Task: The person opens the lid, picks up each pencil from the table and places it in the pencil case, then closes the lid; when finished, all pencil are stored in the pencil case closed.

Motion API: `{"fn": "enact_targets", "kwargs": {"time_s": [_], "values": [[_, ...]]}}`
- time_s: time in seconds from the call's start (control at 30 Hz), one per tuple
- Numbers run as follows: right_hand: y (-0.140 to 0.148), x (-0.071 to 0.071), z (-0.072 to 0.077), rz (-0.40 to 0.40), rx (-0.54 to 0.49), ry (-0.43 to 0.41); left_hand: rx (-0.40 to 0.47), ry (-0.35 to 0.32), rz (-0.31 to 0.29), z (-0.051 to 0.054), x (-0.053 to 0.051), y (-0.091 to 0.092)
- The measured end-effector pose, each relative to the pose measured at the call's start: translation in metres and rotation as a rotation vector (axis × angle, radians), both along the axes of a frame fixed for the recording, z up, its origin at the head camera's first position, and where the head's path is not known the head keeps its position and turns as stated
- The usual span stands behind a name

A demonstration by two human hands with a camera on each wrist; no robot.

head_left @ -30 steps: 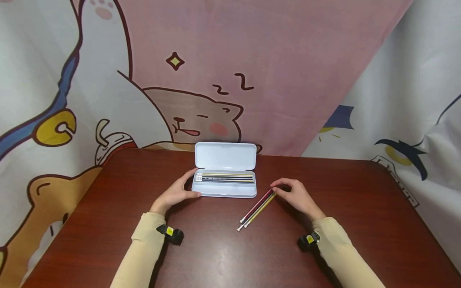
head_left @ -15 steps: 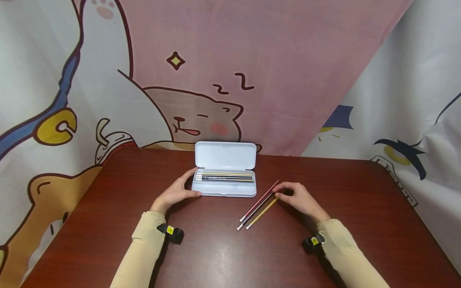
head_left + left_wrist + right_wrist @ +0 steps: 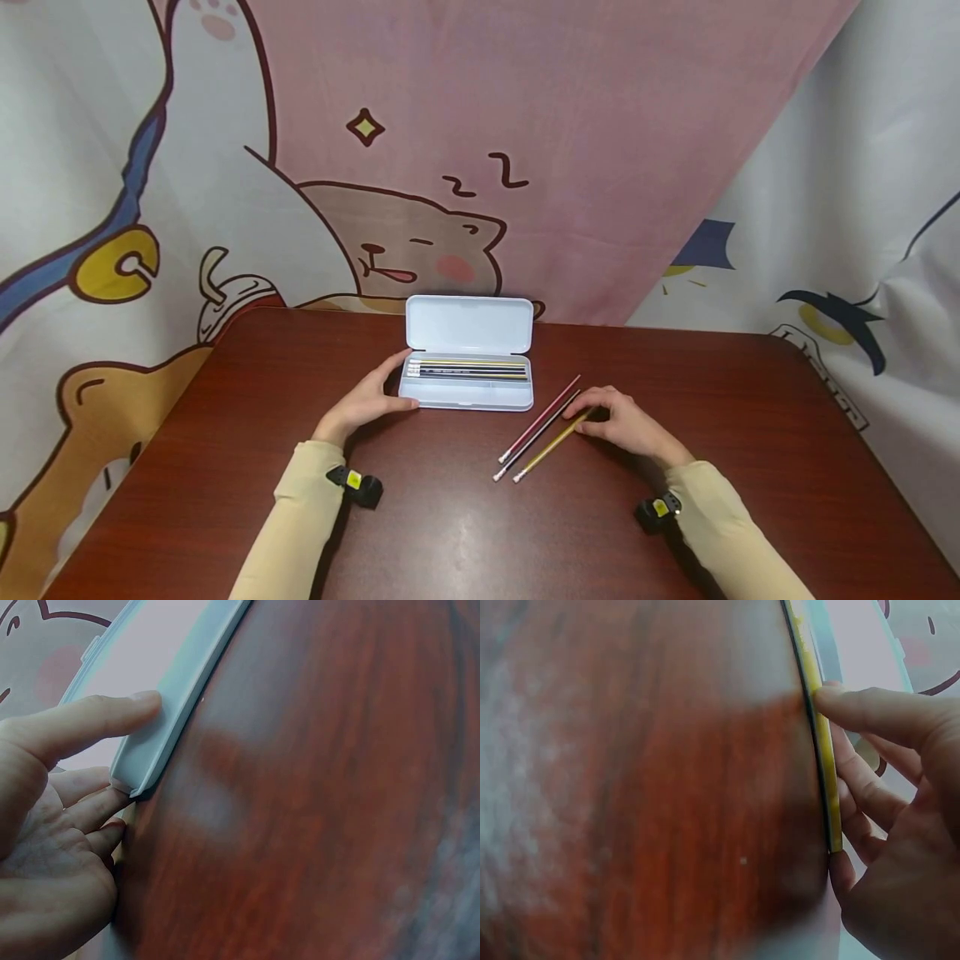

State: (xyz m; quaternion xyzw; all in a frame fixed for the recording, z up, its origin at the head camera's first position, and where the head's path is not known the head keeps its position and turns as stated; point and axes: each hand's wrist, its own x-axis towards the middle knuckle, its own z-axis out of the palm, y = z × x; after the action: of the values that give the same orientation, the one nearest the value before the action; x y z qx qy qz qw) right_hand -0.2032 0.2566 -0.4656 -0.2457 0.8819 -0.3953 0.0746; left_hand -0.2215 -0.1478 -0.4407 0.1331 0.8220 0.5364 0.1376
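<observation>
In the head view a white pencil case (image 3: 468,395) lies with its lid raised, several striped pencils (image 3: 472,369) in its rear part. My left hand (image 3: 365,402) grips the case's left end, thumb at the front edge; the left wrist view shows the thumb on the case (image 3: 142,754). To the case's right, my right hand (image 3: 626,423) pinches the upper end of a yellow pencil (image 3: 551,447). Beside it lie a black pencil (image 3: 534,437) and a red pencil (image 3: 537,420), both slanted. In the right wrist view the thumb touches the yellow pencil (image 3: 825,761).
The case's open lid (image 3: 469,324) stands at the back edge of the brown table (image 3: 435,525). Behind the table hangs a printed cloth (image 3: 585,167) with cartoon animals.
The three loose pencils, bunched together before, have spread apart. My right hand has moved slightly right and toward me, with the yellow pencil's upper end. My left hand has stayed on the case.
</observation>
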Motion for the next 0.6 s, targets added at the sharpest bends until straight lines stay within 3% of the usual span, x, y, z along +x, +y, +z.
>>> {"fn": "enact_targets", "kwargs": {"time_s": [0.3,0.53,0.6], "values": [[-0.004,-0.001,-0.004,0.041,0.064,0.104,0.003,0.004,0.001,0.002,0.001,0.000],[-0.004,0.001,-0.006,0.033,0.056,0.100,-0.009,0.022,0.011,-0.029,-0.014,-0.005],[-0.005,0.001,-0.005,0.033,0.058,0.097,-0.012,0.026,0.012,-0.033,-0.017,-0.007]]}}
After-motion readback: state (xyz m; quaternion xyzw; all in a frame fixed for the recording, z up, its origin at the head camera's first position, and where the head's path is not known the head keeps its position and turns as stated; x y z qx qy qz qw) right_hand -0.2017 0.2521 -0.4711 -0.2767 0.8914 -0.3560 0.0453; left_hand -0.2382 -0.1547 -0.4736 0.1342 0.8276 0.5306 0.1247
